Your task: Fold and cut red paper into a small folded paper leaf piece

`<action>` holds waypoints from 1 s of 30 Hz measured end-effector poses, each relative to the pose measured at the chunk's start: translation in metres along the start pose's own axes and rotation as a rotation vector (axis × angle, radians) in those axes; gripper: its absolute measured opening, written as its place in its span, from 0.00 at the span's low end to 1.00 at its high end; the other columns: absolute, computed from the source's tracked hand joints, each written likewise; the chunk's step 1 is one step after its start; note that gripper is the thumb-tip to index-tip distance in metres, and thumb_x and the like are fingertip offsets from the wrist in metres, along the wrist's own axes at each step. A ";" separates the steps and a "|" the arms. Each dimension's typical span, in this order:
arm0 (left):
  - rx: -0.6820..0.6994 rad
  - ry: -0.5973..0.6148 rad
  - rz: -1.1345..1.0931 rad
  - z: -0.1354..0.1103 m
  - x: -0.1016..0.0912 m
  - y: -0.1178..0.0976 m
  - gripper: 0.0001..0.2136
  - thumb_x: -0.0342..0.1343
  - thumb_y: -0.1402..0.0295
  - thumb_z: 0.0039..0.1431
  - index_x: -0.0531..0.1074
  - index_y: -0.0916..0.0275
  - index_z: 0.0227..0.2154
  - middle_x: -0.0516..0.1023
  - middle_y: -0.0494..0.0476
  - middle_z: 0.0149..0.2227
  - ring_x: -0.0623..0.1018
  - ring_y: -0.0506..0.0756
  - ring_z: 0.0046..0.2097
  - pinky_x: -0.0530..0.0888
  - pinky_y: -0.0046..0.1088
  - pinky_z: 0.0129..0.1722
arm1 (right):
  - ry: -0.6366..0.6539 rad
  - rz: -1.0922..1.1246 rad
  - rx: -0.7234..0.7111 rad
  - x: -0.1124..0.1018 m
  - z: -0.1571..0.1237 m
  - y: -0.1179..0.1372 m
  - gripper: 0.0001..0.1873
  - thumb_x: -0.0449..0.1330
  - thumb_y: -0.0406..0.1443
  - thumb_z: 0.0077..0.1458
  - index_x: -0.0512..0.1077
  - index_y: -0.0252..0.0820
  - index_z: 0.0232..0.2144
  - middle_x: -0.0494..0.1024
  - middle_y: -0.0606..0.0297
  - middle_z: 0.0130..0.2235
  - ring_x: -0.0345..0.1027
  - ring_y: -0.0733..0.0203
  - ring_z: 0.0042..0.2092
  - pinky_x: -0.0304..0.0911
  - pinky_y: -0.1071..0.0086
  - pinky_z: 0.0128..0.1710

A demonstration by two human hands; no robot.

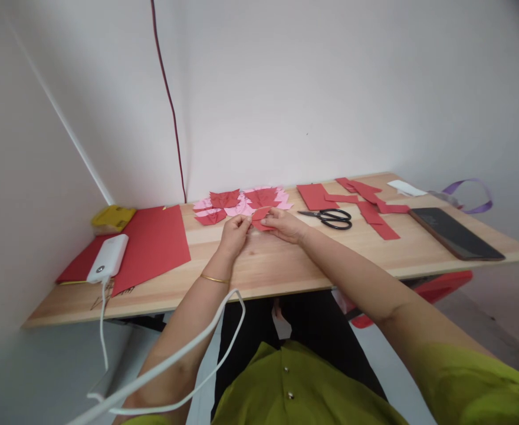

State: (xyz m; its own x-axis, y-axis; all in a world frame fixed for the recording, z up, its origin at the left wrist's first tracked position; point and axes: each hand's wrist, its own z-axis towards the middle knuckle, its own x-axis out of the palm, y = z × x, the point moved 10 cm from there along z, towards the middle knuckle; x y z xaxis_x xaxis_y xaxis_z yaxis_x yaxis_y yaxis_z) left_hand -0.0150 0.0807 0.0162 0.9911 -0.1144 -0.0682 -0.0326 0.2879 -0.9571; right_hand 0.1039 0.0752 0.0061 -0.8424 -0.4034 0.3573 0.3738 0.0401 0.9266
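The left hand (235,234) and the right hand (286,226) pinch a small red paper (260,217) between their fingers, over the wooden table (268,268). Behind it, near the wall (295,94), lie pointy red and pink papers (224,199). Black scissors (320,215) lie beside the right hand, with red strips (382,228) farther right.

Red paper piece (262,218) between both hands (286,226), black-handled scissors (322,215) nearby.

I face a plain white wall (308,106) at twelve o'clock; my pale wooden table (277,268) spans nine to three; light floor (203,407) shows at seven.
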 end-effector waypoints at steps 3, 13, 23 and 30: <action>0.073 -0.015 0.118 -0.001 -0.001 -0.011 0.12 0.56 0.61 0.54 0.69 0.63 0.21 0.67 0.48 0.21 0.65 0.48 0.26 0.62 0.24 0.30 | -0.014 -0.045 0.026 0.001 0.000 -0.003 0.15 0.68 0.42 0.43 0.72 0.38 0.31 0.74 0.67 0.29 0.65 0.68 0.30 0.61 0.73 0.32; 0.091 -0.001 0.229 -0.006 0.006 -0.018 0.08 0.56 0.65 0.53 0.71 0.63 0.22 0.71 0.49 0.24 0.68 0.50 0.30 0.63 0.25 0.34 | -0.122 -0.451 -0.041 -0.007 -0.004 0.010 0.16 0.63 0.45 0.46 0.75 0.36 0.28 0.73 0.68 0.24 0.59 0.68 0.25 0.53 0.73 0.26; 0.061 0.028 0.234 -0.003 0.005 -0.009 0.07 0.56 0.67 0.52 0.69 0.63 0.22 0.68 0.48 0.22 0.65 0.49 0.27 0.62 0.25 0.31 | -0.106 -0.513 -0.144 -0.002 -0.003 0.016 0.13 0.62 0.44 0.47 0.73 0.39 0.27 0.72 0.68 0.24 0.62 0.66 0.27 0.58 0.72 0.29; -0.126 0.066 0.014 -0.003 0.010 0.017 0.11 0.59 0.61 0.49 0.68 0.63 0.22 0.67 0.48 0.19 0.62 0.47 0.21 0.57 0.24 0.23 | -0.141 -0.560 -0.153 -0.015 0.001 0.011 0.15 0.62 0.46 0.48 0.74 0.40 0.28 0.75 0.66 0.25 0.65 0.62 0.29 0.61 0.69 0.30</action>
State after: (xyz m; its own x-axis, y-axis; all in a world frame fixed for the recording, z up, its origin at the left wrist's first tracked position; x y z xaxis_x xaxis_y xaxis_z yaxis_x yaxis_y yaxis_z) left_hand -0.0062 0.0819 -0.0012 0.9798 -0.1750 -0.0967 -0.0668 0.1689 -0.9834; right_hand 0.1202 0.0826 0.0109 -0.9669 -0.1999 -0.1588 -0.0990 -0.2797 0.9550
